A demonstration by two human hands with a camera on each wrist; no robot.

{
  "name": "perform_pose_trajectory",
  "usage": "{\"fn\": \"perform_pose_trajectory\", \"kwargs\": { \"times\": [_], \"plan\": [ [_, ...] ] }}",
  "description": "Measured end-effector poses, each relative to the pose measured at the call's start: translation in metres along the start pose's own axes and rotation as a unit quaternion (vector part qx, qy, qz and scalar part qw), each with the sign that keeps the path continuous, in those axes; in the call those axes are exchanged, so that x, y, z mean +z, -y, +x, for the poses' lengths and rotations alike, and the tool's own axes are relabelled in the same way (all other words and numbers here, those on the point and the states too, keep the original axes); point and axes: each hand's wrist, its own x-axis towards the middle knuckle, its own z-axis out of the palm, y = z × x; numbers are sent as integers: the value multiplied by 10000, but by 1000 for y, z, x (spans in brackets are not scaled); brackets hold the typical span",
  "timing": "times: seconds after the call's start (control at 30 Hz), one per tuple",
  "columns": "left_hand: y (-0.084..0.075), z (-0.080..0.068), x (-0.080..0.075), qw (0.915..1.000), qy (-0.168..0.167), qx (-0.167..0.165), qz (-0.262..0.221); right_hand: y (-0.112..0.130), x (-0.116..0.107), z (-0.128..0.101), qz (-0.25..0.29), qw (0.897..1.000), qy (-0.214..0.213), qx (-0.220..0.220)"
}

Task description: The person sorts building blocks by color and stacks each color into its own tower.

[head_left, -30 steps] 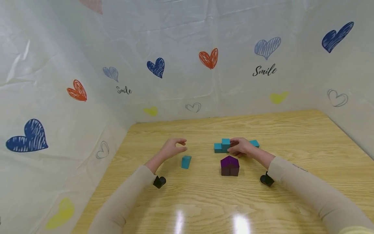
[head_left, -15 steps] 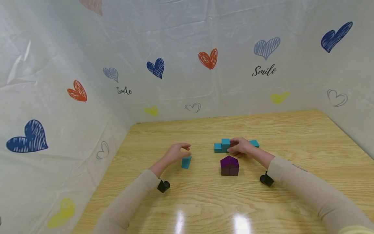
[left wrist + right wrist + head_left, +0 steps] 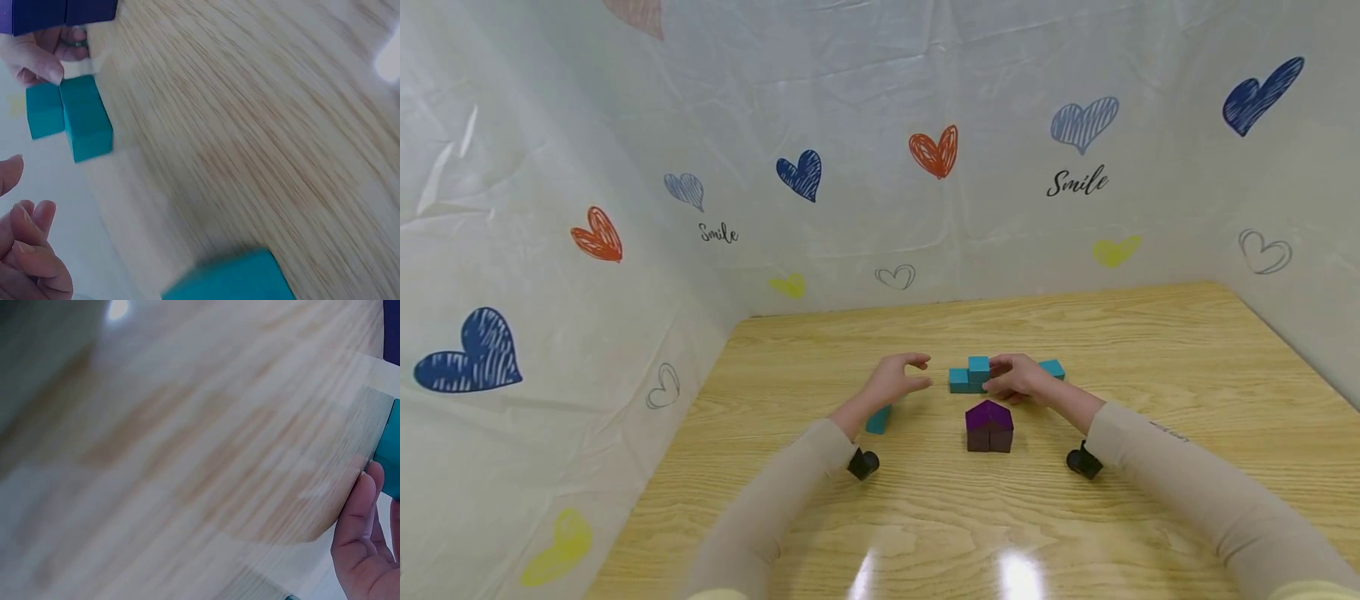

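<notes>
A cluster of teal blocks (image 3: 968,376) sits mid-table, one block raised above the others; the left wrist view shows the teal blocks (image 3: 70,119) too. My right hand (image 3: 1013,379) rests against the cluster's right side, fingers curled on the raised block, and another teal block (image 3: 1052,367) peeks out behind it. My left hand (image 3: 901,380) hovers just left of the cluster, fingers loosely curved and holding nothing. Below its wrist lies a lone teal block (image 3: 877,420), also seen as a teal block (image 3: 232,281) near the frame's bottom edge. A purple house-shaped block (image 3: 990,426) stands in front of the cluster.
The wooden table (image 3: 1150,350) is walled by white sheeting printed with hearts (image 3: 935,150) at the back and both sides. Black wrist cameras (image 3: 862,463) sit under both sleeves. The right wrist view shows blurred wood and my fingertips (image 3: 362,537).
My left hand moved right, from above the lone teal block to just beside the teal cluster, leaving that block on the table. The right hand stayed put.
</notes>
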Motion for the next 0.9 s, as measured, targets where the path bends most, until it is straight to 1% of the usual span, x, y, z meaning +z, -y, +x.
{"fn": "perform_pose_trajectory", "kwargs": {
  "times": [0.2, 0.37, 0.6, 0.77, 0.9],
  "plan": [
    [-20, 15, 19, 10000, 24, 23, 69, 0, 0, 1, -109, 9999, -45, 48],
    [-29, 25, 31, 10000, -30, -61, 73, 0, 0, 2, -238, 9996, -91, 144],
    [-34, 32, 40, 10000, -22, -82, 49, 0, 0, 2, -349, 9991, -144, 167],
    [-35, 36, 44, 9998, 35, -121, -152, -1, 0, 3, -345, 9991, -174, 177],
    [-34, 38, 47, 9996, -8, -187, -225, -2, 0, 4, -299, 9993, -164, 146]
  ]
}}
